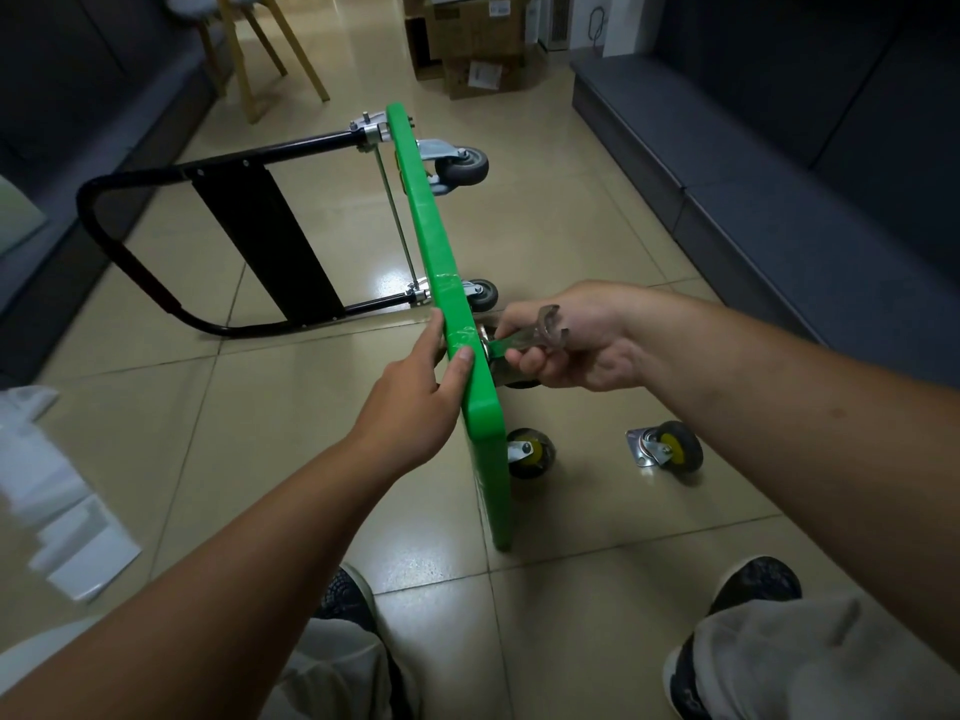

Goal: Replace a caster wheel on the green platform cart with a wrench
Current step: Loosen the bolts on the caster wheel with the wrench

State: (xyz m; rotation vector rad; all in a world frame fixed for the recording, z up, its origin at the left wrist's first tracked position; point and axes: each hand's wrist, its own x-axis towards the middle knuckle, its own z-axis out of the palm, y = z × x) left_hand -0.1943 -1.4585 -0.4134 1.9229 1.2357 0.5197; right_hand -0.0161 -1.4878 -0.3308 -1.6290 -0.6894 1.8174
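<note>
1. Green cart (441, 241) stands edgewise on the floor (311, 459); my left grip (415, 392) clasps its rim.
2. My right grip (582, 340) holds the wrench (545, 330) against its underside.
3. Cart wobble could slip the wrench.

Green platform cart (422, 210) on its edge, silver wrench (537, 336) against its underside, loose caster (667, 452) nearby

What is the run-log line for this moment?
green platform cart: on its side | left hand: grips its top edge | right hand: holds wrench at underside | loose caster: on floor
</note>
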